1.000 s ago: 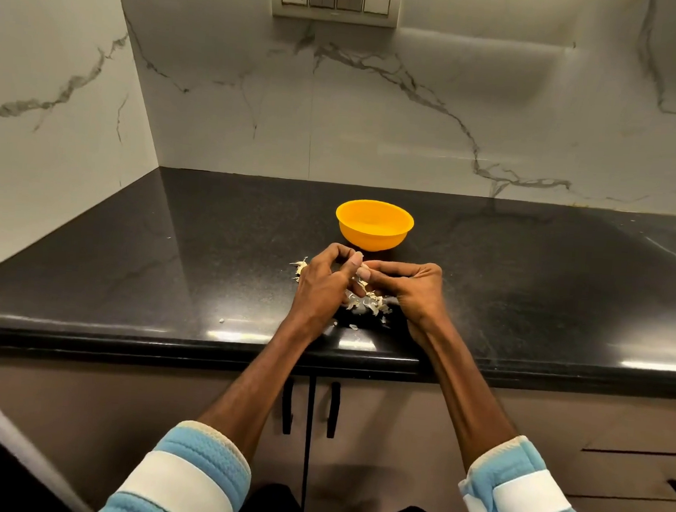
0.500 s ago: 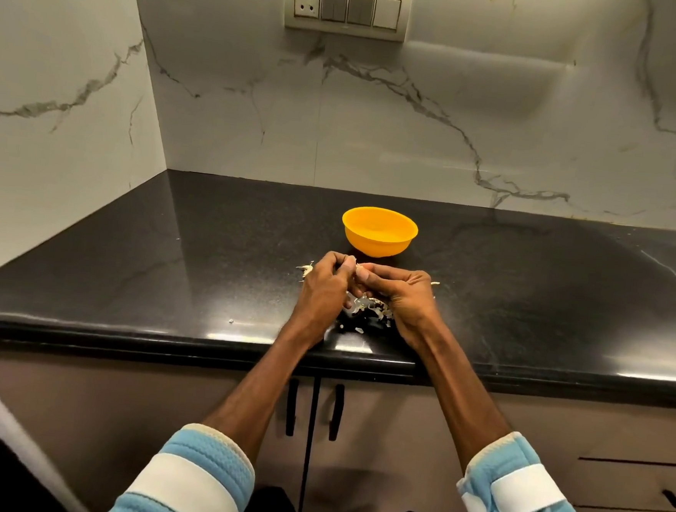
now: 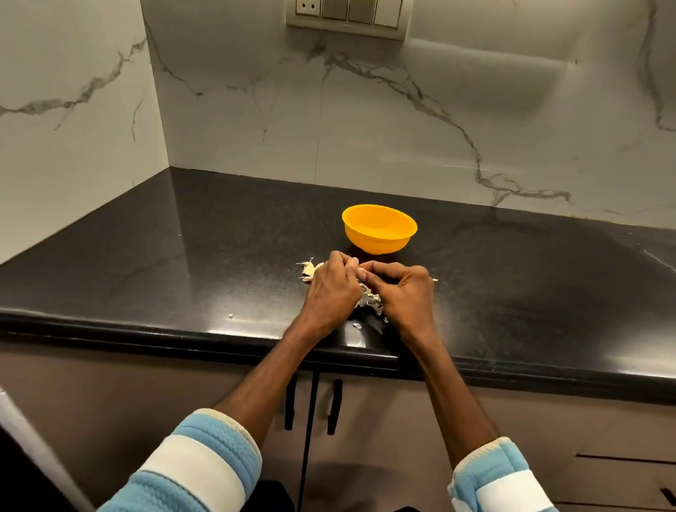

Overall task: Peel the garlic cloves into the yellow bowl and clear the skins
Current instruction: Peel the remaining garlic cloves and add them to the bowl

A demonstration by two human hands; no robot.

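both hands' fingers [image 3: 352, 265] pinched together above garlic skins [image 3: 370, 300]

head cam | looks forward and down | over counter [image 3: 217, 247] edge | close above both forearms | faces marble wall [image 3: 378, 118]

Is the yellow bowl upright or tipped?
Upright: the yellow bowl sits on its base on the countertop, rim level, opening facing up.
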